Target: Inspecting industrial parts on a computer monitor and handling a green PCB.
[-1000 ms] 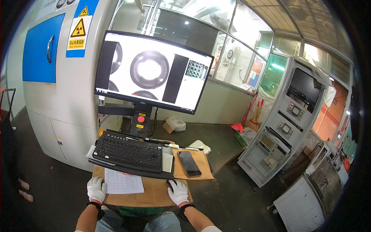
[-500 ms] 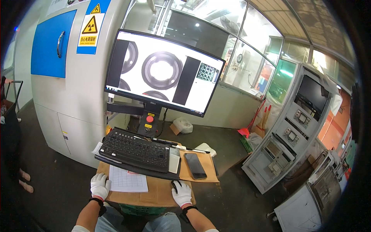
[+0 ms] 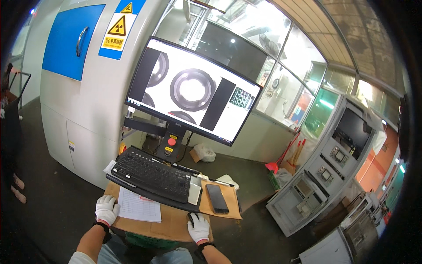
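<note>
My right hand, in a white glove, is curled over a black computer mouse at the right part of the cardboard-topped table. My left hand, also gloved in white, rests with fingers laid out on the table's left edge, beside a printed form sheet, and holds nothing. Above the sheet sits a black keyboard on a tray. Behind it a monitor shows grey ring shapes on white.
A smartphone lies right of the keyboard. A red push button sits under the monitor. At left stands a large grey machine with a blue door. A grey instrument cabinet stands at right. Another person's feet show far left.
The whole view has tilted and shifted slightly, so the monitor appears a little lower and further right. Both hands keep their places, the right one still on the mouse.
</note>
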A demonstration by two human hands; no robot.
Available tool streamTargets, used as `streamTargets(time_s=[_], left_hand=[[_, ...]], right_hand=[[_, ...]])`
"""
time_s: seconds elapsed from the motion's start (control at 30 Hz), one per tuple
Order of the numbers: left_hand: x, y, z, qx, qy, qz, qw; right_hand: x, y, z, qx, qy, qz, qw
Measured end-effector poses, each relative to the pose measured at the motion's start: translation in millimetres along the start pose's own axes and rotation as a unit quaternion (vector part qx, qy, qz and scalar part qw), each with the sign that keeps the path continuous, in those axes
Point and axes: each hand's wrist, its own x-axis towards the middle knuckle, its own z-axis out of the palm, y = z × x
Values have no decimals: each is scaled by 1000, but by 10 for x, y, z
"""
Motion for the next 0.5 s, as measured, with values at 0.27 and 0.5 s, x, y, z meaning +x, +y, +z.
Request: streamTargets(time_s=[0.27, 0.5], left_hand=[[26, -10, 30, -7, 15, -6, 1000], [15, 18, 21, -7, 26, -10, 1000]], right_hand=[[39, -12, -12, -18, -28, 2, 999], [-14, 66, 31, -34, -26, -10, 999]])
